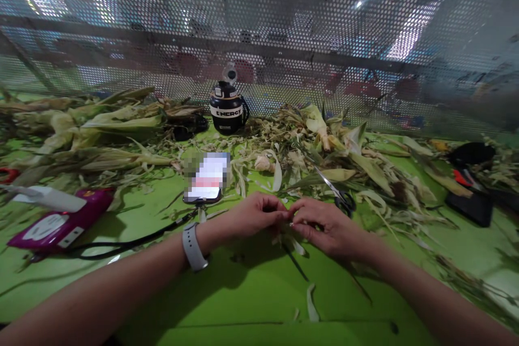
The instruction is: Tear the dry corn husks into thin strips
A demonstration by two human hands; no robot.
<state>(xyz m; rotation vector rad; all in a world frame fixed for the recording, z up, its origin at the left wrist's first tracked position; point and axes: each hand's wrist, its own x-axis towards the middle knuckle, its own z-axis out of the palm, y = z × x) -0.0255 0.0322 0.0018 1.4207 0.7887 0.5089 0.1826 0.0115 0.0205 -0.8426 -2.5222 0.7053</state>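
Note:
My left hand [261,213], with a grey watch band [193,246] on its wrist, is closed in a pinch. Its fingertips meet those of my right hand [324,227], which is also pinching. Whatever lies between them is too small and too covered to name. Just below the fingers shows a pale strip of corn husk [299,247], and a thin dark stem [295,264] slants down from there. Scissors [344,201] with black handles lie just beyond my right hand. A phone [208,177] with a lit, blurred screen lies beyond my left wrist.
Corn husks [109,124] are heaped at the back left, with more dried husks [320,130] at the back right. Between them stands a black bottle [227,113]. A purple power strip [60,224] with a plugged-in white charger [52,197] is at left. A perforated metal screen [275,27] rises behind.

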